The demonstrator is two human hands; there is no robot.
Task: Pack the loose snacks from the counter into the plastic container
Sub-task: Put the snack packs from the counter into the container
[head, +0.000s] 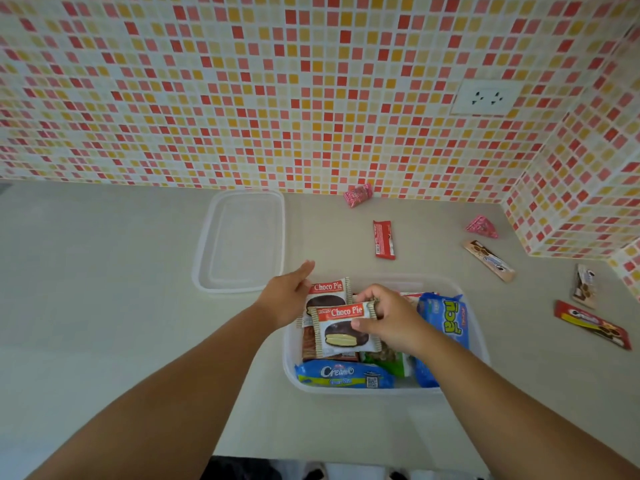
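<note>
A clear plastic container (479, 344) sits on the pale counter near its front edge, holding several snack packs, among them a blue Cream-O pack (343, 375) and a tall blue pack (446, 320). My right hand (388, 317) pinches a Choco Pie packet (341, 329) over the container. My left hand (287, 296) holds a second Choco Pie packet (327, 292) at the container's far left corner. Loose snacks lie on the counter to the right: a red bar (383, 239), two pink packets (358, 194) (481, 227), a beige stick (489, 260), a brown pack (584, 285) and a red stick (592, 323).
The container's clear lid (240, 242) lies flat on the counter behind and to the left. A mosaic tiled wall (311, 98) runs along the back with a white socket (486, 98), and a tiled corner (571, 209) juts out at the right.
</note>
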